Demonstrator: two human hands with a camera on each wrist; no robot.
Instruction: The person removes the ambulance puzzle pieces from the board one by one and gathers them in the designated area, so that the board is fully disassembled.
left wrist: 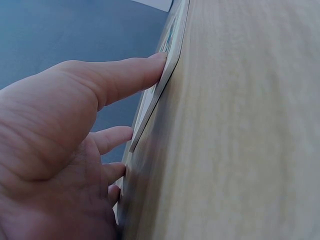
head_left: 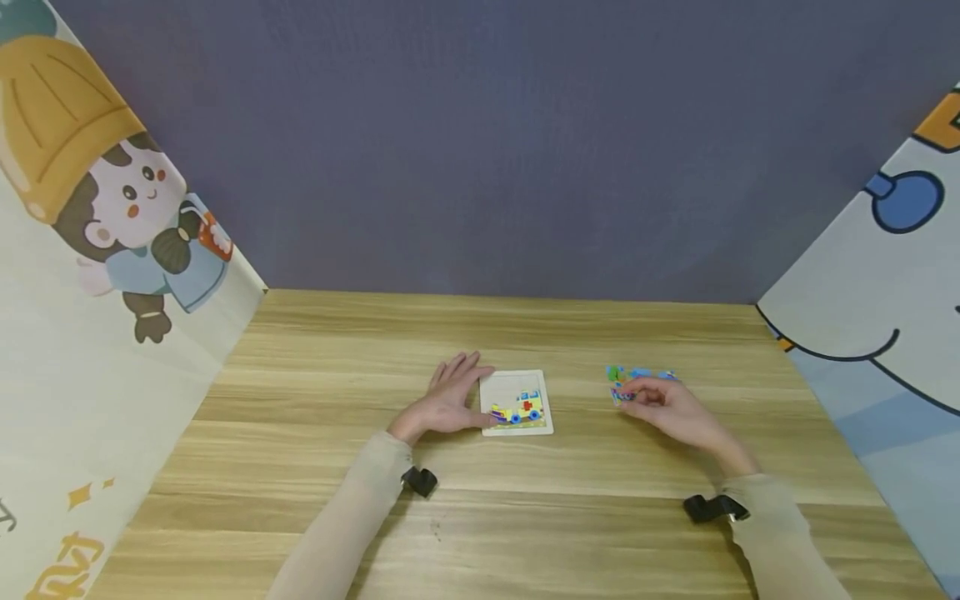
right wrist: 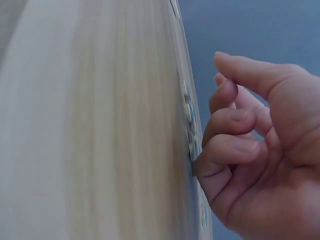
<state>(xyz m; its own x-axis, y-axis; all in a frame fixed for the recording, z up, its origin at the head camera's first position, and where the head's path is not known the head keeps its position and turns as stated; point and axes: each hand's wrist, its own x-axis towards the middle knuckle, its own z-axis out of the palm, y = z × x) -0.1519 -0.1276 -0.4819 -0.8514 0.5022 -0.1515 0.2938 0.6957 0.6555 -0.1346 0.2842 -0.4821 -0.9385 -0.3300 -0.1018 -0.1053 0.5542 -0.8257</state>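
Note:
A white square puzzle tray (head_left: 517,379) lies on the table with a partly filled picture of a yellow truck (head_left: 527,408) along its lower part. My left hand (head_left: 453,398) is spread at the tray's left edge. Its thumb (left wrist: 135,74) presses on the tray's near corner, and the other fingers reach along the side. To the right, my right hand (head_left: 671,408) is over a group of colourful puzzle pieces (head_left: 615,373), fingers bent and the thumb apart from the index finger. Nothing shows between those fingertips in the right wrist view. One piece (head_left: 618,397) lies right at the fingertips.
Both hands work above a wood-grain table (head_left: 480,533). A dark blue-grey wall (head_left: 510,150) rises behind it, and panels with cartoon drawings stand at left and right. Dark wrist straps (head_left: 420,482) sit over the sleeves.

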